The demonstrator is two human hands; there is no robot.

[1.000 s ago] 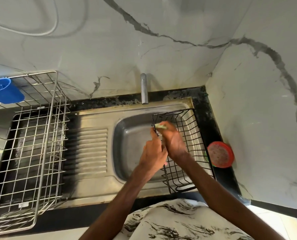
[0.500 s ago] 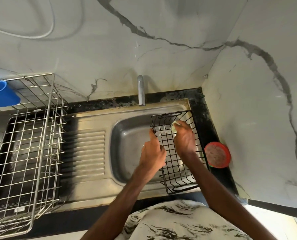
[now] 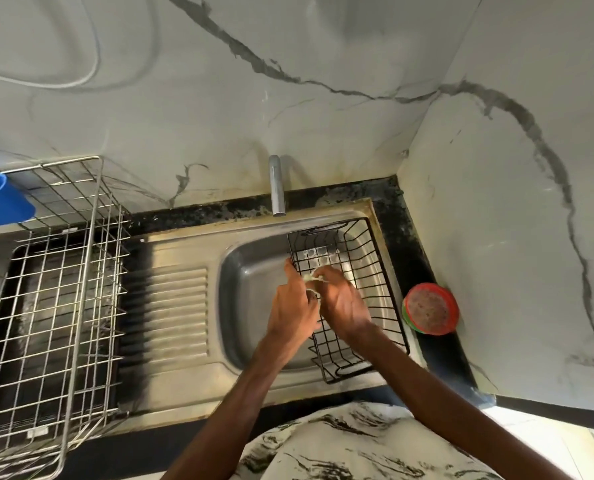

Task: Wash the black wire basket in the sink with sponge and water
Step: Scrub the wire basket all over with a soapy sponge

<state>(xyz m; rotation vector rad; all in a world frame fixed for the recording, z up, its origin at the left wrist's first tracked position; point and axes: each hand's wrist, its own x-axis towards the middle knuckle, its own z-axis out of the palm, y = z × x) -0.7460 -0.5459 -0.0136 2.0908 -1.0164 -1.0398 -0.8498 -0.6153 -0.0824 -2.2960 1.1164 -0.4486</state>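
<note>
Right grip hides most of the sponge against the basket.

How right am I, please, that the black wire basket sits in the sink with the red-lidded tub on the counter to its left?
Nearly: the head view shows the red-lidded tub on the counter to the right of the black wire basket, not its left. The basket does sit in the sink.

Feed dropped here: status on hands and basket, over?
Left hand grips black wire basket rim. Right hand holds sponge to its wires. Basket at sink right side, no water from tap. Nothing in the way.
</note>
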